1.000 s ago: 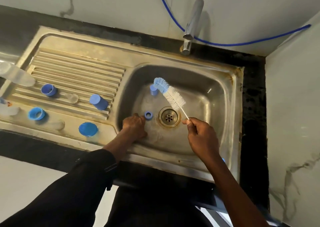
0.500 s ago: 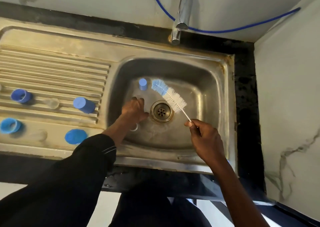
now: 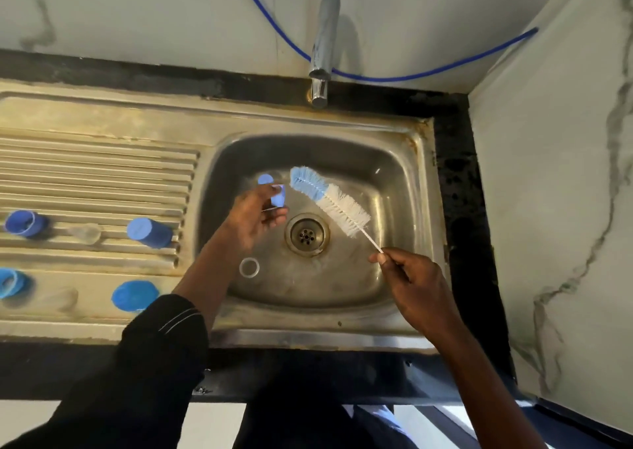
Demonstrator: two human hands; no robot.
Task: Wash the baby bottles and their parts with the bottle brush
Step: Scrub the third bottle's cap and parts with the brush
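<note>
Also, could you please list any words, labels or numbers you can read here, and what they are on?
None can be read.
The bottle brush, the blue part in the left hand, the blue caps, the tap and the sink show no print; the sleeve has only stripes.

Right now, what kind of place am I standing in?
Probably a home kitchen or washing-up corner: a stainless steel sink set in a dark counter, a ribbed drainboard beside its basin, and a tap behind it against the wall.
</note>
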